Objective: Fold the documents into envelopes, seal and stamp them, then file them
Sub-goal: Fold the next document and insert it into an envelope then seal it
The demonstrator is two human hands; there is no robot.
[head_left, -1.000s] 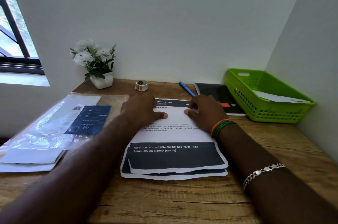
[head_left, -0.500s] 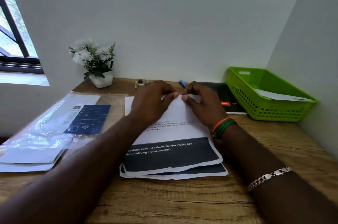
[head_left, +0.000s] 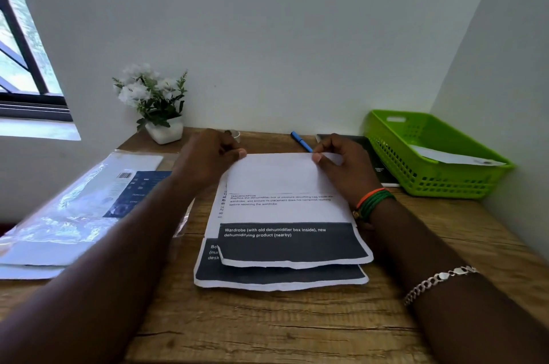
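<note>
A small stack of printed documents (head_left: 282, 277) lies in the middle of the wooden desk. The top sheet (head_left: 285, 212) has its far edge folded over toward me, blank side up, above a dark band with white text. My left hand (head_left: 208, 158) pinches the fold's left corner and my right hand (head_left: 344, 164) pinches its right corner. A pack of white envelopes in clear plastic (head_left: 89, 203) lies to the left. At the right stands a green basket (head_left: 445, 185) holding a white envelope (head_left: 454, 157).
A potted white-flower plant (head_left: 157, 108) stands at the back left by the wall. A tape roll (head_left: 234, 134) is partly hidden behind my left hand. A blue pen (head_left: 300, 140) and a black notebook (head_left: 377, 161) lie at the back. A window is at the far left.
Both hands have lifted the top sheet's far edge and brought it toward me, then slid apart to its two corners. The sheet's header is now hidden under the fold.
</note>
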